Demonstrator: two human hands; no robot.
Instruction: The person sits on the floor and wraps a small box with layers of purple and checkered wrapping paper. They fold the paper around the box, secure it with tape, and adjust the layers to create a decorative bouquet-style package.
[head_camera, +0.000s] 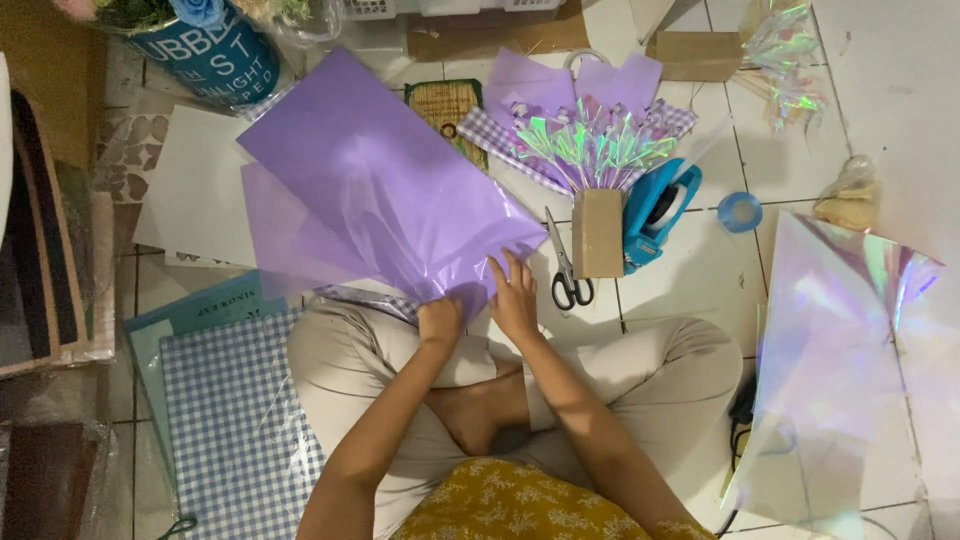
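Gingham paper in blue and white (235, 420) lies flat on the tiled floor (700, 260) at far left, beside the seated person's knee. Lilac wrapping sheets (370, 190) fan out above it — their lower corner gathered over the lap. Left hand (440, 322) pinches that corner, fingers closed on the sheets. Right hand (514, 292) presses just beside it, fingers spread flat on the sheet edge. Scissors (566, 270) lie near, then a small cardboard box (597, 232), a blue tape dispenser (655, 208) — and iridescent film (840, 350) at far right.
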